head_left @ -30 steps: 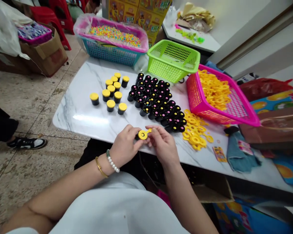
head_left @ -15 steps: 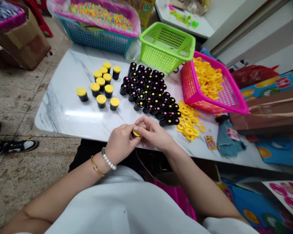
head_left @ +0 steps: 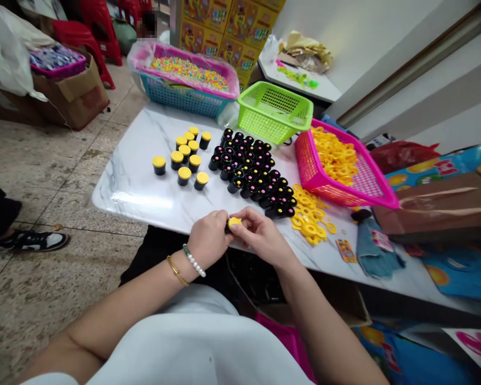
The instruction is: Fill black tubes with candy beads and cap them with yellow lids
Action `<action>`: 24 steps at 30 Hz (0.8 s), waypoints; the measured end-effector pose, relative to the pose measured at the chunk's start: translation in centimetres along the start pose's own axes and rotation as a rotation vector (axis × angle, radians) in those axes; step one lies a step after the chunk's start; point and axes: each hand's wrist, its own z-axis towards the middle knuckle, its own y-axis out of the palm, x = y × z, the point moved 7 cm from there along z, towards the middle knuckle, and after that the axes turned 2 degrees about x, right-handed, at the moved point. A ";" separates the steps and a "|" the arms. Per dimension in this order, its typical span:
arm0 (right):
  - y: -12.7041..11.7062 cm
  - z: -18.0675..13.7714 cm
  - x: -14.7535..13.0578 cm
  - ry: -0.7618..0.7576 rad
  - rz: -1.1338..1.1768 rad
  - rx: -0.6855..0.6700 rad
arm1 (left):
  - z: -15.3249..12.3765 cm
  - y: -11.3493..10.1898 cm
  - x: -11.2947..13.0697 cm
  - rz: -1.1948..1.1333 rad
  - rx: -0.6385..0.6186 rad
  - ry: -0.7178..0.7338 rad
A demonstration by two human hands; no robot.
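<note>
Near the table's front edge, my left hand (head_left: 209, 238) is closed around a small black cup with a yellow lid (head_left: 234, 221). My right hand (head_left: 260, 233) grips the same cup from the other side, its thumb lying at the lid; the cup's lower part is hidden by my fingers. Ahead to the left stand several yellow-lidded black cups (head_left: 185, 154). Right of those is a packed group of open black cups (head_left: 250, 168) with pink, yellow and a few other coloured bits inside. Loose yellow rings (head_left: 310, 216) lie to the right of them.
A pink basket (head_left: 344, 195) of yellow rings stands at the right, beside a green basket (head_left: 272, 120). Behind left is a blue basket (head_left: 180, 101) with colourful beads in a pink one. A small card (head_left: 346, 250) and denim piece (head_left: 374, 251) lie right. Someone's shoe (head_left: 34, 240) shows left.
The view has tilted up, showing more of the background. Both hands still hold the cup, whose yellow lid now faces the camera more fully between my fingers.
</note>
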 end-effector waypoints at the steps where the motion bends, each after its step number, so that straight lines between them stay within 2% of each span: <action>1: 0.2 0.1 0.0 -0.011 -0.002 0.006 | -0.1 0.2 0.1 0.021 0.003 -0.002; 5: 0.6 -1.1 -0.1 -0.085 -0.015 0.139 | -0.7 -0.3 0.8 -0.011 0.030 0.098; 7: 0.4 -2.4 0.0 -0.124 0.034 0.191 | -1.0 -1.8 0.3 -0.046 0.083 0.141; 8: -0.1 -3.1 0.2 -0.139 0.040 0.231 | -0.9 -3.1 -0.5 -0.016 0.152 0.118; 11: -4.3 -5.3 1.7 -0.121 -0.067 0.478 | 0.8 -6.3 -3.3 0.132 0.292 0.049; 14: -10.2 -7.2 3.7 -0.069 -0.184 0.756 | 3.1 -7.7 -5.3 0.205 0.289 -0.039; 16: -13.1 -7.3 4.5 -0.051 -0.302 0.854 | 3.9 -8.0 -5.7 0.195 0.292 -0.079; 18: -14.4 -6.7 4.8 -0.068 -0.455 0.881 | 3.6 -8.1 -5.6 0.176 0.345 -0.104; 20: -14.1 -5.7 4.8 -0.118 -0.587 0.848 | 2.3 -8.1 -5.0 0.173 0.440 -0.095; 22: -13.1 -4.9 4.9 -0.149 -0.710 0.811 | 0.6 -7.6 -3.6 0.196 0.504 -0.005; 24: -12.2 -4.7 5.3 -0.133 -0.828 0.813 | -0.8 -6.4 -1.6 0.220 0.472 0.154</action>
